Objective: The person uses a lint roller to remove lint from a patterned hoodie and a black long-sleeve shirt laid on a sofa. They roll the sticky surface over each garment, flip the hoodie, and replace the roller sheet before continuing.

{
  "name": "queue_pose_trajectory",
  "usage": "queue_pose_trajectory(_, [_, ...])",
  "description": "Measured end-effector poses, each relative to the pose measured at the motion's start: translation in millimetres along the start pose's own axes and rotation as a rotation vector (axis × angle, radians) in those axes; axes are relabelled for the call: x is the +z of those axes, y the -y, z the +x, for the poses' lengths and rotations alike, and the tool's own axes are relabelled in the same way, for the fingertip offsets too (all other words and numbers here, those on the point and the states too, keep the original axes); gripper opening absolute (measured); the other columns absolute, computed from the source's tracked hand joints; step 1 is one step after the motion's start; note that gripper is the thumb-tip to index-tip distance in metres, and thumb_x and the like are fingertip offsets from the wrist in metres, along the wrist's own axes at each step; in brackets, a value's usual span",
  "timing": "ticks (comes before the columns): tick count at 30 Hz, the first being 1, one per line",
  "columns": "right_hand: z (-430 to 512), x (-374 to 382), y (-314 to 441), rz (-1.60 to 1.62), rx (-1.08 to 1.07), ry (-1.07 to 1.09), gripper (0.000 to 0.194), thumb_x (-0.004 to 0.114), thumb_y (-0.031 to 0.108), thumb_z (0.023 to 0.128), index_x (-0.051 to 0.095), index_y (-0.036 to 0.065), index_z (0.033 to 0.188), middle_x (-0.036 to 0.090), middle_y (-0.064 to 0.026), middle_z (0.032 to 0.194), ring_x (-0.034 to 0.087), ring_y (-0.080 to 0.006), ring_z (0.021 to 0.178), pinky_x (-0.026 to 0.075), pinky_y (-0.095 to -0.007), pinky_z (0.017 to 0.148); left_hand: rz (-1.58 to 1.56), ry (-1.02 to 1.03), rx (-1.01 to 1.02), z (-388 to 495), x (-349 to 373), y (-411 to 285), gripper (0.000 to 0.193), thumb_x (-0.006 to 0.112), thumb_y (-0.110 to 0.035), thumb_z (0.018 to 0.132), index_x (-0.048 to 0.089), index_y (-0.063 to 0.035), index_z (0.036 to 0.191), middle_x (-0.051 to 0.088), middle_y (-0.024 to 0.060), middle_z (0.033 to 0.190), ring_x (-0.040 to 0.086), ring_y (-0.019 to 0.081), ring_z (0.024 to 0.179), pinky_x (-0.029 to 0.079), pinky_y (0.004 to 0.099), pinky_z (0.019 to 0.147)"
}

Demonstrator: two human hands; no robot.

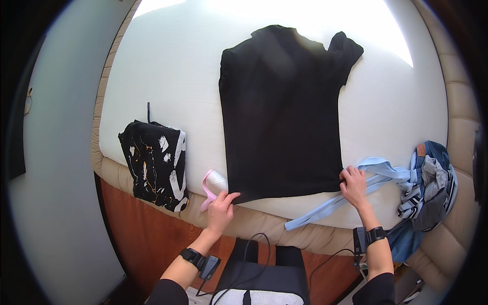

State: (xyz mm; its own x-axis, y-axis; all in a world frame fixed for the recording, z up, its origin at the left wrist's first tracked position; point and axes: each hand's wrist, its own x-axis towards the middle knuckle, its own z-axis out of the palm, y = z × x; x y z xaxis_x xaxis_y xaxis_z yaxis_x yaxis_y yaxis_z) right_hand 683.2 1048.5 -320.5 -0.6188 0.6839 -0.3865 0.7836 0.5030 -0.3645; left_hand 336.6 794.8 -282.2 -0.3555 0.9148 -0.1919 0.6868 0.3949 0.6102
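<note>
A black short-sleeved shirt [282, 114] lies spread out on the white mattress [167, 76], its neckline at the far end and its hem towards me. One sleeve sticks out at the upper right; on the left no sleeve shows past the side edge. My left hand [222, 207] pinches the left corner of the hem. At the right hem corner, my right hand [353, 185] grips the fabric. Beside my left hand is a pink-handled roll [216, 180], probably a lint roller, partly hidden by the shirt. Light blue fabric strips [324, 211] run beneath and beside my right hand.
A folded black garment with white and orange print [154, 164] lies at the mattress's left front edge. Jeans and other clothes [431, 183] are heaped at the right. A padded beige bed frame [263, 225] borders the mattress. Cables [270, 248] hang from devices strapped to both forearms.
</note>
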Motion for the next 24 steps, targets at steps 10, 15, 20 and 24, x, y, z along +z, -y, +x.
queue_pose_trajectory(10, [-129, 1, -84, -0.016, 0.562, 0.055, 0.038, 0.056, 0.004, 0.087, 0.057, 0.011, 0.124, 0.065, -0.0181, 0.095, 0.062, -0.0347, 0.088, 0.046, -0.0424, 0.084, 0.436, -0.074, -0.074, -47, -37, 72, 0.048, 0.072, -0.010, 0.078, 0.051, -0.0012, 0.121, 0.056, 0.0147, 0.097, 0.057, 0.0329, 0.094, 0.047, 0.0410, 0.083])
queue_pose_trajectory(15, [-117, 2, -72, -0.470, 0.403, -0.523, 0.037, 0.057, 0.005, 0.088, 0.055, 0.004, 0.125, 0.062, -0.0150, 0.111, 0.062, -0.0339, 0.097, 0.047, -0.0401, 0.090, 0.196, 0.207, -0.400, -58, -27, 99, 0.022, 0.069, -0.016, 0.081, 0.055, -0.0015, 0.089, 0.062, 0.0213, 0.077, 0.062, 0.0397, 0.078, 0.049, 0.0463, 0.069])
queue_pose_trajectory(20, [-41, 43, 11, 0.947, 0.782, -0.316, 0.051, 0.073, 0.034, 0.087, 0.058, -0.004, 0.118, 0.066, -0.0135, 0.110, 0.063, -0.0199, 0.098, 0.049, -0.0307, 0.086, 0.190, 0.150, -0.375, -98, -75, 46, 0.030, 0.075, -0.023, 0.082, 0.054, -0.0031, 0.074, 0.059, 0.0184, 0.060, 0.062, 0.0358, 0.054, 0.046, 0.0426, 0.047])
queue_pose_trajectory(24, [-18, 57, 10, 1.077, 0.829, -0.133, 0.036, 0.076, 0.026, 0.084, 0.068, -0.003, 0.103, 0.069, -0.0023, 0.091, 0.057, -0.0068, 0.076, 0.045, -0.0231, 0.067, 0.085, 0.327, -0.001, -26, -48, -16, 0.041, 0.077, -0.036, 0.080, 0.054, -0.0045, 0.069, 0.056, 0.0144, 0.054, 0.059, 0.0319, 0.048, 0.045, 0.0381, 0.044])
